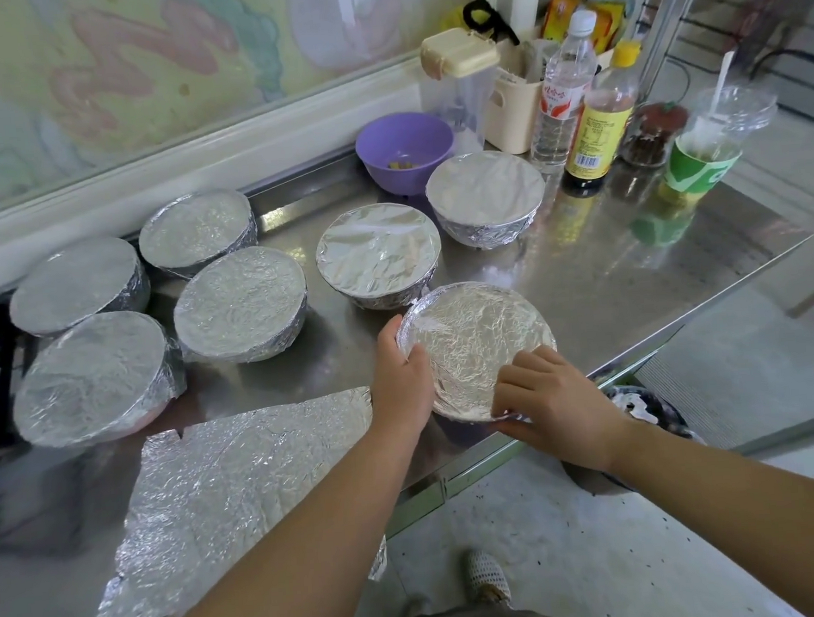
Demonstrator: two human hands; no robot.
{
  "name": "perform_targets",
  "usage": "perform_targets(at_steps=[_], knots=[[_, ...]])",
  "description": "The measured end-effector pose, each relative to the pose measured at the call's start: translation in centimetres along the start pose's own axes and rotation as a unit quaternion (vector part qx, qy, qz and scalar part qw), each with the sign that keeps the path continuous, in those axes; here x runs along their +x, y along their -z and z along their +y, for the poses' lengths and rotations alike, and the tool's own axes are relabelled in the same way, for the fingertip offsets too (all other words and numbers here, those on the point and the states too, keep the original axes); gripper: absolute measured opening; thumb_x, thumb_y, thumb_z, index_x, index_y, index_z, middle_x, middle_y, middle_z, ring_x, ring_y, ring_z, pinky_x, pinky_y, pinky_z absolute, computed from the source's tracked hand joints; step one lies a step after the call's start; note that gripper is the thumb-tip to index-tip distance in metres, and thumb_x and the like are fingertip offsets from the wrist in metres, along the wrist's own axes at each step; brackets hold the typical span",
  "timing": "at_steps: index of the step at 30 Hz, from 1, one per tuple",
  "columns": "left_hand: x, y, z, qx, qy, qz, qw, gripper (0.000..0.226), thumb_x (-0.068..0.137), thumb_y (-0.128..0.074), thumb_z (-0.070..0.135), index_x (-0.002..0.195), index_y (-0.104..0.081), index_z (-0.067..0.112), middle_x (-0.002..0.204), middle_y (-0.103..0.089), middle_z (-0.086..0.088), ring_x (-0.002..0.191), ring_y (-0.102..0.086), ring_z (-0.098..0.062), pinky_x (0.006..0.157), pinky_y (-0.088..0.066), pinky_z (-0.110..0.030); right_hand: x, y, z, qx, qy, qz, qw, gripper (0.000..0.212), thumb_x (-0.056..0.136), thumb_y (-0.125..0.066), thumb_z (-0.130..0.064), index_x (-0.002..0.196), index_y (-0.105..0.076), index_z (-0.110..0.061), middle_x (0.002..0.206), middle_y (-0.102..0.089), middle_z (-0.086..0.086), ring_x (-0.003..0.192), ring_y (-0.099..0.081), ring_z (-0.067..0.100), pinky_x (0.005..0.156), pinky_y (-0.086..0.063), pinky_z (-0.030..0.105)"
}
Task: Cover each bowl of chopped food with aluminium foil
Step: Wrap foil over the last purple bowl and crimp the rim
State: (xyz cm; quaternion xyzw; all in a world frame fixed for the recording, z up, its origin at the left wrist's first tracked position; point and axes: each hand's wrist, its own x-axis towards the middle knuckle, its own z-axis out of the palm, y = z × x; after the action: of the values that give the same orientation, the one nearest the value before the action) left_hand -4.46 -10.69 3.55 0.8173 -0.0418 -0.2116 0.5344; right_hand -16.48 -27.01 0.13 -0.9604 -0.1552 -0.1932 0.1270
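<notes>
Head view is showing you the foil-covered bowl (475,351) sitting close to the front edge of the bench (633,268), just in front of a second wrapped bowl (378,255). Bare steel is lying open to its right. The loose foil sheet (244,488) is lying to its left, overhanging the front edge, with its long side running from near-left to far-right. Being round, the bowl is showing no long axis, and its mouth is facing up. Crinkled silver foil is covering the top and wrapping down the sides. Your left hand (400,371) is curling its fingers round the left rim, and your right hand (551,394) is pinching the near-right rim with its fingers.
</notes>
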Motion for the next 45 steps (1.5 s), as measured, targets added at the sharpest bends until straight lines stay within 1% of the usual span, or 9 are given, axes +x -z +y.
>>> perform_targets(at_steps=[3,10,18,25,32,36,40,42,45], knots=[[0.0,-0.1,0.0,-0.002,0.002,0.000,1.000,0.048,0.102,-0.042,0.020,0.149,-0.035,0.028,0.148,-0.046,0.005,0.133,-0.047,-0.017,0.110,-0.042,-0.044,-0.2,-0.3,0.0,-0.002,0.005,0.017,1.000,0.023,0.095,-0.065,-0.033,0.078,-0.057,-0.019,0.081,-0.053,-0.003,0.074,-0.045,0.020,0.069,-0.039,0.032],[-0.1,-0.3,0.0,0.000,0.006,0.005,1.000,0.049,0.102,-0.042,0.021,0.149,-0.034,0.030,0.151,-0.044,0.006,0.135,-0.046,-0.018,0.111,-0.041,-0.046,-0.1,-0.5,-0.4,-0.019,-0.017,0.022,0.999,0.027,0.081,-0.084,-0.040,0.089,-0.064,-0.024,0.088,-0.054,-0.007,0.079,-0.047,0.017,0.075,-0.036,0.029],[-0.1,-0.3,0.2,-0.013,0.009,0.011,1.000,0.050,0.100,-0.043,0.017,0.149,-0.035,0.027,0.147,-0.048,0.003,0.130,-0.049,-0.017,0.108,-0.043,-0.038,0.5,-1.5,-1.3,-0.045,-0.008,0.067,0.997,0.036,0.104,-0.051,-0.036,0.074,-0.060,-0.018,0.077,-0.052,-0.003,0.071,-0.048,0.021,0.069,-0.041,0.035],[0.0,-0.4,0.0,-0.022,0.014,0.009,1.000,0.049,0.099,-0.046,0.021,0.146,-0.036,0.029,0.146,-0.048,0.004,0.127,-0.051,-0.018,0.107,-0.046,-0.045,1.5,-1.5,-2.4,-0.069,-0.025,0.080,0.994,0.019,0.093,-0.061,-0.036,0.081,-0.066,-0.022,0.082,-0.057,-0.005,0.073,-0.050,0.021,0.072,-0.040,0.036],[1.5,0.8,0.3,-0.030,0.016,0.028,0.999,0.042,0.097,-0.053,0.019,0.139,-0.048,0.020,0.129,-0.060,0.002,0.108,-0.059,-0.012,0.086,-0.045,-0.026,1.6,-0.3,-1.5,-0.024,-0.080,0.079,0.993,0.033,0.083,-0.071,-0.057,0.093,-0.072,-0.025,0.093,-0.061,-0.005,0.083,-0.054,0.018,0.078,-0.038,0.036],[3.7,1.4,1.8,0.077,-0.014,-0.020,0.997,0.043,0.101,-0.047,0.023,0.143,-0.048,0.020,0.131,-0.059,0.007,0.114,-0.056,-0.011,0.091,-0.038,-0.026,2.8,2.0,1.2,0.049,-0.328,0.150,0.931,0.042,0.093,-0.063,-0.050,0.118,-0.069,-0.017,0.111,-0.058,-0.005,0.092,-0.054,0.012,0.088,-0.042,0.035],[5.7,1.3,3.1,0.167,-0.074,-0.084,0.980,0.031,0.103,-0.044,0.022,0.124,-0.065,0.022,0.088,-0.063,0.011,0.066,-0.053,-0.004,0.061,-0.041,-0.021,3.6,1.6,3.2,0.177,-0.533,0.081,0.823,0.040,0.102,-0.054,-0.040,0.135,-0.059,-0.018,0.127,-0.050,-0.002,0.080,-0.055,0.006,0.084,-0.046,0.032],[6.6,0.9,3.1,0.212,-0.088,-0.090,0.969,0.023,0.102,-0.044,0.020,0.099,-0.067,0.017,0.075,-0.059,0.006,0.053,-0.044,-0.004,0.049,-0.033,-0.015,3.6,0.6,3.6,0.224,-0.544,0.073,0.805,0.029,0.104,-0.050,-0.035,0.109,-0.069,-0.013,0.104,-0.062,0.003,0.081,-0.056,0.016,0.074,-0.043,0.031],[7.2,0.3,3.0,0.243,-0.098,-0.081,0.962,0.029,0.102,-0.044,0.020,0.093,-0.067,0.005,0.066,-0.054,0.002,0.048,-0.038,-0.008,0.045,-0.029,-0.019,3.6,-0.3,3.2,0.255,-0.562,0.089,0.782,0.038,0.104,-0.044,-0.020,0.073,-0.049,0.002,0.061,-0.045,0.004,0.057,-0.039,0.019,0.055,-0.027,0.032]])
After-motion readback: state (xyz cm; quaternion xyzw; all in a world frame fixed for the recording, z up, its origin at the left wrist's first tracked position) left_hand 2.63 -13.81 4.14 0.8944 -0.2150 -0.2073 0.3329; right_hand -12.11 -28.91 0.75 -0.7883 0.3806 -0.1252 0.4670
